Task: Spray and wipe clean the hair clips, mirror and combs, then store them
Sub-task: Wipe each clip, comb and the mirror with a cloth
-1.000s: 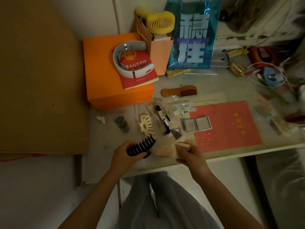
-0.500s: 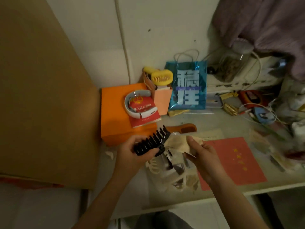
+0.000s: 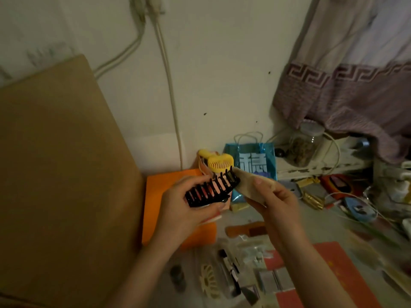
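Black plastic toothed hair clip (image 3: 211, 190), gripped by the left hand (image 3: 184, 210), has been raised higher; a beige wiping cloth (image 3: 251, 185), pinched by the right hand (image 3: 275, 203), touches its right end. A yellow handheld fan (image 3: 219, 162) is held in the peach paper bag (image 3: 201, 161).

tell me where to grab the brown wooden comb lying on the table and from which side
Take the brown wooden comb by its rounded handle end, the left part nearest the orange box, coming from above. It lies flat with the toothed half partly hidden under the right forearm, so the plain handle looks like the freest and sturdiest part to pinch.
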`<state>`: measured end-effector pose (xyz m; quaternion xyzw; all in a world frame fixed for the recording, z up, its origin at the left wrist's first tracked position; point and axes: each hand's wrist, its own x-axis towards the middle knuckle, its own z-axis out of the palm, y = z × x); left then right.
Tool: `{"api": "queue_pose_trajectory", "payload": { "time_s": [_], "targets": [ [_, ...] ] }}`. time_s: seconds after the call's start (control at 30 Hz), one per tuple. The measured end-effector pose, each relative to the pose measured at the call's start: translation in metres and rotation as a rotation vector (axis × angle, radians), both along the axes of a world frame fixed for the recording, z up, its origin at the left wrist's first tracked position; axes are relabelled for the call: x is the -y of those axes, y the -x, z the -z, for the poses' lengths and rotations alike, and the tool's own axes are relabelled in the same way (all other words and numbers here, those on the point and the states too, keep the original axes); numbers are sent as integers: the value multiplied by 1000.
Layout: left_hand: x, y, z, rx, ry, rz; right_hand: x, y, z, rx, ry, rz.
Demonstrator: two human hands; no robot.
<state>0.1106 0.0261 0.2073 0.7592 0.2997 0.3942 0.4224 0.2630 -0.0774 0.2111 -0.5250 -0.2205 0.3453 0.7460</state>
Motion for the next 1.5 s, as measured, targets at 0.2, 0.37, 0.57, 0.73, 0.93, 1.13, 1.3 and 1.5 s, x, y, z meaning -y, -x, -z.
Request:
{"api": "queue_pose_trajectory", "payload": {
  "time_s": [0.2, 0.37, 0.57, 0.73, 0.93, 1.13, 1.3, 1.5],
  "targets": [
    [-17, -4, -60, -64, -270, -60, -19, -1, -45, 41, -141, -57],
    [-26, -3, -85, -19, -416, -20, -26, -9, -69, -40, -165, -141],
    [-28, -5, -106, 46, -550, 39, -27, -16, -84, -67, -240, -216],
    [-26, -6, -116, 31, -634, 106, -31, -17, -91, 21, -265, -214],
    [-25, -6, -125, -6, -681, 167, -31, -17, -100, 37, -266, -301],
    [-26, -2, -135, -22, -631, 198, -30, -17, -108, 105, -267, -341],
    [-16, -10, -135, 133, -348, 83, -36, -10, -103, 17, -363, -187],
    [-2, -24, -134, 335, 83, 56, -39, 2, -102, -111, -474, -67]
  ]
}}
